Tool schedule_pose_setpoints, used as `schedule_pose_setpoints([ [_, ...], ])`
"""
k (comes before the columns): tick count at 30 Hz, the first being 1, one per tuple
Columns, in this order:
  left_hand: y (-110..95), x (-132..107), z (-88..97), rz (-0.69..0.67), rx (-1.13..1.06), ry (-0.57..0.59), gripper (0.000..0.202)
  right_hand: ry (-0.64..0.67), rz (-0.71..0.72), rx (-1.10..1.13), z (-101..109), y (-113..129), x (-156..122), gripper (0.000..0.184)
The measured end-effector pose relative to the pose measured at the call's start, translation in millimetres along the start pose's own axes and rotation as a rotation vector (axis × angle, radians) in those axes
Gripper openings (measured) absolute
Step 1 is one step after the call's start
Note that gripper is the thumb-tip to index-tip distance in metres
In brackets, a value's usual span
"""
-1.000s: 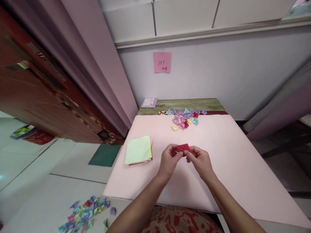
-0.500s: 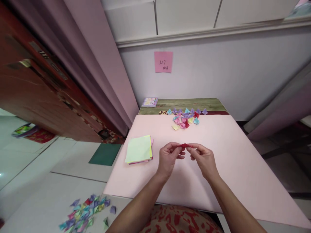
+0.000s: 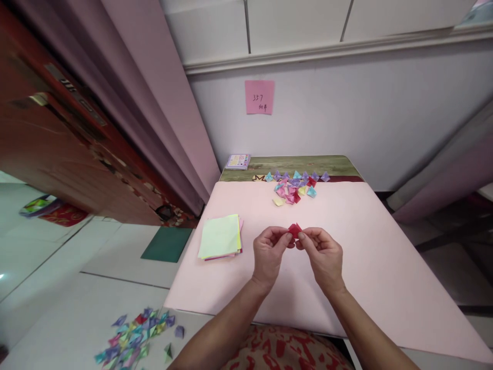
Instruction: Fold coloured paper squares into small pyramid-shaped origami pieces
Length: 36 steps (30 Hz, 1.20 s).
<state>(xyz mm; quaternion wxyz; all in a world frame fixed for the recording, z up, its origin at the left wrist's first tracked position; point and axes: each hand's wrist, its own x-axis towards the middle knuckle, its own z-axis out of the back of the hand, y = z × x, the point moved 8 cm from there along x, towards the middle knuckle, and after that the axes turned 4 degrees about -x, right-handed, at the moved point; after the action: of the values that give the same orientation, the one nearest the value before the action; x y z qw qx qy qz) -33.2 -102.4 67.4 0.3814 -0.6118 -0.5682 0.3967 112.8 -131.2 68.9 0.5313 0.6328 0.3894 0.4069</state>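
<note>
A small folded piece of red paper [image 3: 295,230] is held up above the pink table cover between both my hands. My left hand [image 3: 270,252] pinches its left side between thumb and fingers. On its right side my right hand [image 3: 321,253] has the same kind of pinch. Just beyond my hands, a heap of folded paper pieces [image 3: 287,191] in pink, purple, blue, yellow and red lies on the table. To the left of my hands rests a stack of square paper sheets [image 3: 220,236], pale green on top.
The pink cover [image 3: 370,277] spreads over the table. A small booklet [image 3: 238,161] lies at its back left corner. More folded paper pieces [image 3: 133,339] are scattered on the floor at the lower left, near a green mat [image 3: 166,244]. A pink note [image 3: 259,97] hangs on the wall.
The red paper has tilted and now shows a broader face with points at the top; before, it appeared as a thin edge. My thumbs have moved slightly closer together.
</note>
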Motion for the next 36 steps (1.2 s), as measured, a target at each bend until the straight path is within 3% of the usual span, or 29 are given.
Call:
schedule_pose_setpoints([
  [4,0.6,0.8,-1.0,0.035,-0.050,0.004,0.030,-0.031,0.001,0.037,-2.2,3.1,-2.3,0.030],
  [13,11.3,5.6,3.8,0.133,-0.060,0.011,0.022,0.077,-0.030,-0.085,-2.5,-4.2,0.8,0.025],
  [21,9.0,8.2,0.6,0.140,0.267,0.236,0.009,0.332,-0.152,-0.252,-2.7,-19.5,9.7,0.030],
  [26,12.3,11.5,7.1,0.126,0.236,0.155,0.020,0.420,-0.185,-0.353,-2.1,-26.6,11.2,0.033],
  [28,12.4,13.5,11.5,0.105,0.178,0.093,0.024,0.404,-0.204,-0.340,0.0,-28.9,12.2,0.033],
  [32,7.7,13.7,19.9,0.019,0.134,-0.015,0.016,0.226,-0.191,-0.227,10.8,-28.0,16.1,0.034],
  [36,13.6,8.3,11.0,0.090,0.160,0.069,0.015,0.164,-0.149,-0.197,12.0,-24.1,15.0,0.032],
])
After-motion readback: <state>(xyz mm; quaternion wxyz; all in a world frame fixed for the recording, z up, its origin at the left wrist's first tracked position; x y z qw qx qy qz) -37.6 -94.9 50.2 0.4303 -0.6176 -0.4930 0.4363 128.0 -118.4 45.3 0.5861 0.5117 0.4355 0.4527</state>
